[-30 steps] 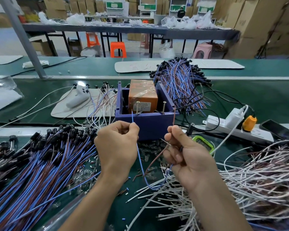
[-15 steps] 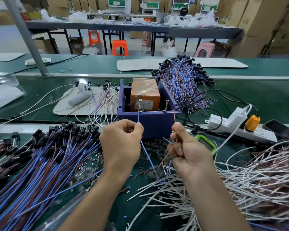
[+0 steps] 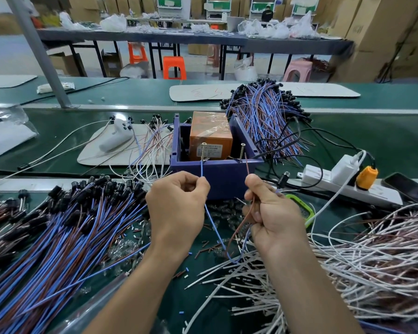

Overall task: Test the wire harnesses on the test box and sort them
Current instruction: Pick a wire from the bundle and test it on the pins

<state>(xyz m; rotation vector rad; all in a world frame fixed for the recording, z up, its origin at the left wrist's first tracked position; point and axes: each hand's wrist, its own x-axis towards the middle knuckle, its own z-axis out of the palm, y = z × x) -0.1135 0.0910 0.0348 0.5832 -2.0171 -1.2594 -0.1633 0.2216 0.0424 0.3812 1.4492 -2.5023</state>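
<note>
Blue lead (image 3: 201, 168) and brown lead (image 3: 247, 165) belong to one harness, and in the head view they rise out of the two hands toward the purple test box (image 3: 223, 175), which sits just beyond the knuckles. The left hand (image 3: 176, 206) pinches the blue lead between thumb and forefinger, close under its tip. That tip reaches the foot of the left screw (image 3: 204, 151) on the box's near rim. The right hand (image 3: 273, 218) has thumb and curled fingers clamped on the brown lead, whose end stands just beside the right screw (image 3: 242, 151); I cannot tell whether it touches. Below the hands both leads sag in a loose loop over the green bench.

These wires look thin, light and limp. They probably bend wherever they are unsupported, so the best hold is where both hands have it, near the stripped end, which keeps the tip aimed. The bared tips are likely delicate, so a light press should do better than a shove.

An orange block (image 3: 210, 136) fills the box. A heap of blue-and-brown harnesses (image 3: 58, 225) lies to the left, a second heap (image 3: 263, 116) lies behind the box, and white wires (image 3: 372, 249) spread to the right near a power strip (image 3: 343, 186).
</note>
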